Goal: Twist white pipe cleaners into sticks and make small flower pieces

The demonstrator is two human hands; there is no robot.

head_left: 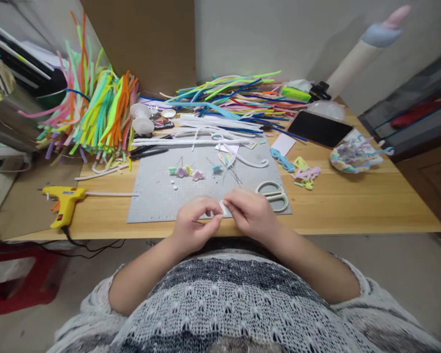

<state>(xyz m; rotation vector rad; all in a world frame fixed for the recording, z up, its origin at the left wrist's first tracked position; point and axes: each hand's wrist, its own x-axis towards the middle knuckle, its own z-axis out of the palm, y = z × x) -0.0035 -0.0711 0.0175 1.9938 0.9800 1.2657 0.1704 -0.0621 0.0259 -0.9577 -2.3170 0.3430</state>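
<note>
Both my hands meet over the front edge of a grey cutting mat [150,196]. A small white fuzzy piece [223,208] is pinched between them. My left hand [195,221] grips it from the left with thumb and index finger. From the right, my right hand [250,212] holds its upper end with closed fingertips. Scissors with pale handles [275,196] lie just right of my right hand. Behind the hands, small pastel flowers [185,171] and a blue piece [216,169] with thin wires rest on the mat.
A yellow glue gun [66,202] lies at left. Colourful pipe cleaners [106,113] stand at the back left, and more [235,98] are heaped behind white ones [198,141]. At right are a black phone [319,127], a bowl of pastel pieces [355,154] and twisted pieces [305,171].
</note>
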